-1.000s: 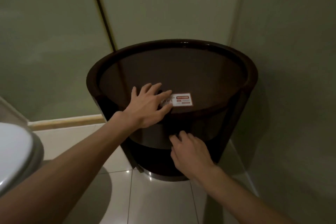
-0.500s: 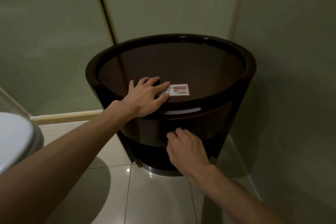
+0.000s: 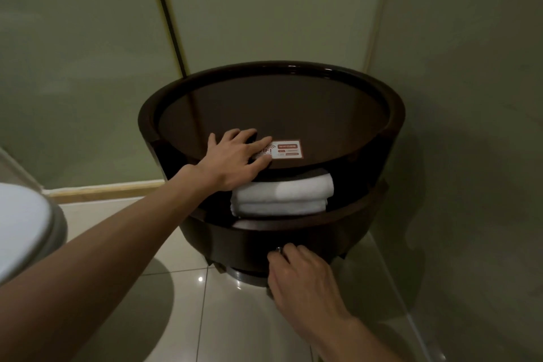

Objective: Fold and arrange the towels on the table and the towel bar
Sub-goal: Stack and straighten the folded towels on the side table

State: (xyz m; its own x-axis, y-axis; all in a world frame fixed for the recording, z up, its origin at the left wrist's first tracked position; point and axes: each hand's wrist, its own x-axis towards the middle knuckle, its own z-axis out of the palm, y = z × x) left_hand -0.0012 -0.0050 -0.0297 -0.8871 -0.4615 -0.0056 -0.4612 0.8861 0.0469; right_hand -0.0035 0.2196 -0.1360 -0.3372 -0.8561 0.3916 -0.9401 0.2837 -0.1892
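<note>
A round dark brown table (image 3: 393, 103) stands in the corner of a bathroom. Its drawer (image 3: 293, 232) is pulled out towards me, and folded white towels (image 3: 282, 195) lie stacked inside it. My left hand (image 3: 238, 159) rests flat on the table top, fingers spread, partly over a white and red sticker (image 3: 286, 150). My right hand (image 3: 302, 276) grips the small metal knob (image 3: 277, 250) on the drawer front. No towel bar is in view.
A white toilet (image 3: 23, 226) sits at the left edge. Pale green walls close in behind and to the right of the table. A door with a dark edge strip (image 3: 167, 15) is behind. Glossy light floor tiles (image 3: 229, 317) lie below.
The drawer has slid out towards me under my right hand, uncovering the white towels. My left hand has stayed on the table top.
</note>
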